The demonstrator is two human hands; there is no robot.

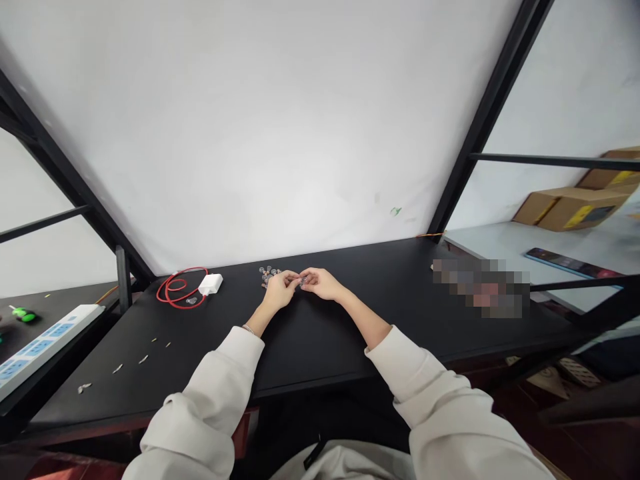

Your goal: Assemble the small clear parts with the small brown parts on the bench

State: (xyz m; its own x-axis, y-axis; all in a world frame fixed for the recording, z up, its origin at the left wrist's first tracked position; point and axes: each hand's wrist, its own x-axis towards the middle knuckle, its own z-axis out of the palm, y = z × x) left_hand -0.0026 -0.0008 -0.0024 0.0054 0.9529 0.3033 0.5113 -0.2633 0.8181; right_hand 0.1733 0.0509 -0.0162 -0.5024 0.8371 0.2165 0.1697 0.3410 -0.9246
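Viewed from above, nearest first: two pale sleeves (213, 387) stretched forward over a black desk (320, 350). Scattered on the near left of the desk, a few small pale scraps (143, 359). For good work at the step in hand, fiddly fingertip work by the look of it, best to pinch lightly, steady with one side while turning with the other, and stay low over the desk in case of a slip. Farther in, near the middle of the desk, two bare hands close together, fingertips all but touching: left hand (282, 291) with thumb and forefinger pinched at a small clear piece (303, 282), right hand (321, 283) with fingertips closed on the same piece from the other side; too small for exact finger contact to be made out. Just beside and partly behind the left hand, a loose cluster of clear pieces (269, 272), some with orange-brown bits. Well to the left, a white adapter (211, 285) with a looped red cable (165, 288). Farthest back, a white wall (300, 133) and, off to the right, cardboard boxes (575, 205).
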